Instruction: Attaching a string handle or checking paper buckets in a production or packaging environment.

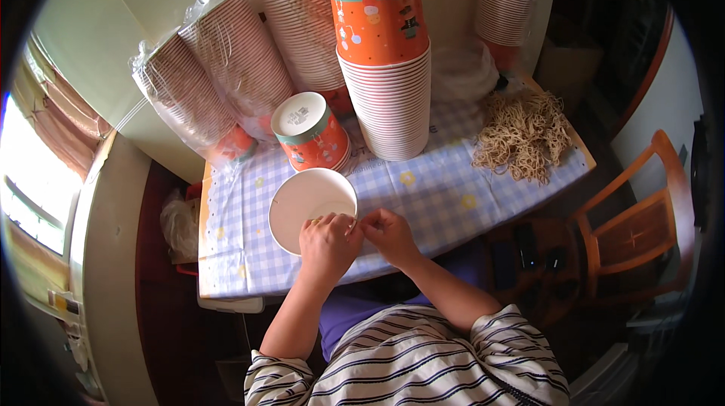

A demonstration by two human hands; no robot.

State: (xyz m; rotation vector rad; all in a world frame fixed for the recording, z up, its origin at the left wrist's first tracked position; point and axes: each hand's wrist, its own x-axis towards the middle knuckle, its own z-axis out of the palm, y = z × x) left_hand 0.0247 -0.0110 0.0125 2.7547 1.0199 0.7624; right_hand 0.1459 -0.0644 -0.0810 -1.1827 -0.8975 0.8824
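A white-lined paper bucket (pixel 313 187) lies tilted near the table's front edge, its open mouth facing me. My left hand (pixel 330 246) is closed over the bucket's near right rim, fingers reaching inside. Just right of it, my right hand (pixel 390 237) is pinched close to the same rim. Between the fingertips shows a small thin bit, too small to make out. Behind the bucket stands a short upside-down stack of orange paper buckets (pixel 317 138). A tall nested stack (pixel 385 96) rises beside it, with an orange and green bucket on top.
A heap of tan cords (pixel 525 134) lies at the table's right end. Plastic-wrapped bucket stacks (pixel 238 58) lean along the back left, and another wrapped stack (pixel 504 2) stands back right. A checked cloth (pixel 438 194) covers the table. A wooden chair (pixel 634 217) stands at right.
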